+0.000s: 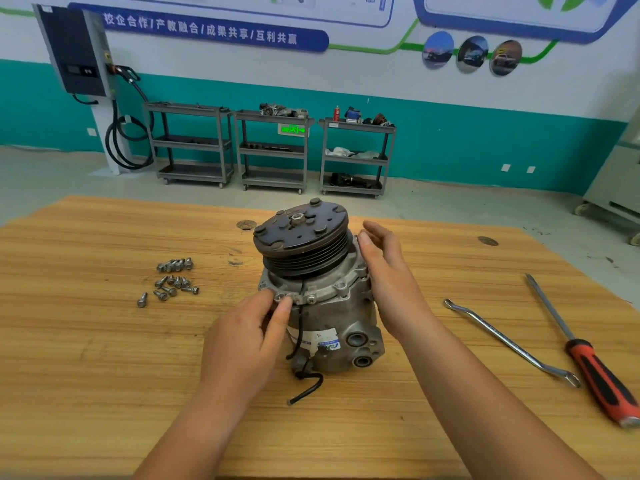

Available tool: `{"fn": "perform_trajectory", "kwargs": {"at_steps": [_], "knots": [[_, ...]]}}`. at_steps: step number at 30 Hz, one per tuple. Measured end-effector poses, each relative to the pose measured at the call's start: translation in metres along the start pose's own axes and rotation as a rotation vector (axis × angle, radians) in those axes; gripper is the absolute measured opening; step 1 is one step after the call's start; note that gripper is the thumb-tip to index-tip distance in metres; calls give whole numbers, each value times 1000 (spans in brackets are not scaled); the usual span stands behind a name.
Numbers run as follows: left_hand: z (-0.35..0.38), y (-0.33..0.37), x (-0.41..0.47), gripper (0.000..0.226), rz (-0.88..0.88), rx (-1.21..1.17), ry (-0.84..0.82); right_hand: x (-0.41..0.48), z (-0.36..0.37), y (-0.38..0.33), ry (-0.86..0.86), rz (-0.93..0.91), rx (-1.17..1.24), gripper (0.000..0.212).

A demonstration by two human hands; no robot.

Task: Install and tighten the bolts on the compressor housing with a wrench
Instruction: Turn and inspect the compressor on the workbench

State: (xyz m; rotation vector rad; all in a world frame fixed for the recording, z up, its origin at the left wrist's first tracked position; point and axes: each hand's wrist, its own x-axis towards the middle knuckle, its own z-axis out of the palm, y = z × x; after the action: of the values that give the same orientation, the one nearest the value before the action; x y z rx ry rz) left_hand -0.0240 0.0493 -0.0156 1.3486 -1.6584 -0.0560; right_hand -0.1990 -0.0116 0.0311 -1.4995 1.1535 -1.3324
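Note:
The grey compressor (332, 317) stands upright at the middle of the wooden table (104, 358), its black pulley (300, 237) on top and a black wire hanging down its front. My left hand (249, 337) is at the front left of the housing flange, thumb and forefinger pinched on a small bolt (282, 298) seated there. My right hand (384, 268) lies flat against the right side of the housing, fingers straight and apart, tips by the pulley. Several loose bolts (173, 280) lie to the left. A long wrench (509, 341) lies to the right, untouched.
A screwdriver with a red and black handle (595, 368) lies beyond the wrench near the table's right edge. Three grey shelf carts (273, 150) stand against the far wall, and a wall charger with a cable (79, 53) hangs at the left.

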Motion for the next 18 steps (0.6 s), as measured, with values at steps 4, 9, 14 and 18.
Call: {"fn": "perform_trajectory", "kwargs": {"at_steps": [4, 9, 14, 18], "knots": [[1, -1, -1, 34, 14, 17, 21, -22, -1, 15, -68, -219, -126, 56], [11, -4, -4, 43, 9, -38, 92, -32, -1, 24, 100, -621, -282, 25], [14, -6, -4, 39, 12, -77, 124, -42, 12, 29, 302, -668, -264, 14], [11, -7, -1, 40, 33, -33, 120, -52, 22, 36, 455, -620, -260, 15]]}}
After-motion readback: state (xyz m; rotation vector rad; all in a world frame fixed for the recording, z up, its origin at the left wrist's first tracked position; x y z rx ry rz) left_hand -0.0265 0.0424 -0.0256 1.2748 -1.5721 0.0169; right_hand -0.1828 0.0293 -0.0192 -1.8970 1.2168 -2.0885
